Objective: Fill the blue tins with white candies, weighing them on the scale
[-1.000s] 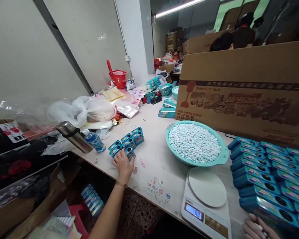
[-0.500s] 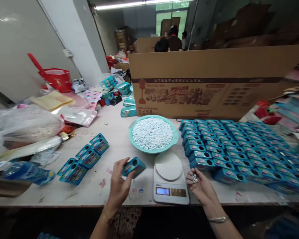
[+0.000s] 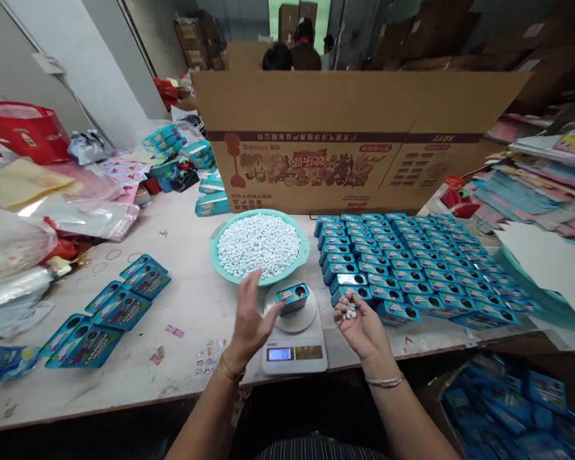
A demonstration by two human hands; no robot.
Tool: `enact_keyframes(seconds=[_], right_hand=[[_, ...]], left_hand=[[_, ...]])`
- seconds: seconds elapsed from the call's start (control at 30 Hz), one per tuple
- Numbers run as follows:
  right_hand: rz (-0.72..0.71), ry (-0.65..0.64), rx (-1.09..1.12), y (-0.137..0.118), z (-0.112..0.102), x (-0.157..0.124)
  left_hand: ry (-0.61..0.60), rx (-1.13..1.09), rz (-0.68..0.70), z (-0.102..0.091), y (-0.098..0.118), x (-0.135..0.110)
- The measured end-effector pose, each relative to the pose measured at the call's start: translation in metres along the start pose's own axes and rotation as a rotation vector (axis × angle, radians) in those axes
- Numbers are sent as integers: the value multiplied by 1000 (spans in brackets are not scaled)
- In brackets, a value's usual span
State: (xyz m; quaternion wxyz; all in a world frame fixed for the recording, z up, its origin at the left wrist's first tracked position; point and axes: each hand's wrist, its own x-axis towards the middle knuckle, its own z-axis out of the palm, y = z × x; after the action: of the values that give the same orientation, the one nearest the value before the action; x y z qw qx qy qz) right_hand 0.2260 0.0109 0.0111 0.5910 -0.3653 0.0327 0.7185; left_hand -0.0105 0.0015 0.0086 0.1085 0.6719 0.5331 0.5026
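A small blue box with a round hole in its top (image 3: 292, 299) stands on the white kitchen scale (image 3: 294, 358), whose display is lit. Just left of that box is my left hand (image 3: 252, 319), fingers apart and holding nothing. My right hand (image 3: 359, 326), palm up right of the scale, has its fingers curled round several small white candies (image 3: 349, 311). Behind the scale sits a mint-green basin (image 3: 214, 255) heaped with the same white candies (image 3: 259, 246).
Rows of blue boxes (image 3: 393, 262) fill the table's right side. More blue boxes (image 3: 119, 306) stand at left, beside plastic bags (image 3: 14, 243). A large cardboard carton (image 3: 354, 140) blocks the back. Below the right edge is a box of blue packs (image 3: 512, 409). People (image 3: 306, 51) are behind.
My left hand has set the blue box on the scale and let go. The display has changed. My right hand still holds the candies. The camera view has turned right and down.
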Motion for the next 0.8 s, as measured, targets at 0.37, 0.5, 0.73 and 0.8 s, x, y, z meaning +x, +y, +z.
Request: enact_keyframes(seconds=[0.37,0.5,0.73,0.8], right_hand=[[-39,36,-75,0,41,4],[-39,54,-80,2,49,7],[-118,-28,-124,7,59,12],[-124,-49,-115,9,64,11]], left_hand=[[376,-251,-511,-47,-4,-34],[276,-274,-501,-38,-1,-33],[141,-304,-416,-18,6,-28],[92,-295,-369,-12,10,-24]])
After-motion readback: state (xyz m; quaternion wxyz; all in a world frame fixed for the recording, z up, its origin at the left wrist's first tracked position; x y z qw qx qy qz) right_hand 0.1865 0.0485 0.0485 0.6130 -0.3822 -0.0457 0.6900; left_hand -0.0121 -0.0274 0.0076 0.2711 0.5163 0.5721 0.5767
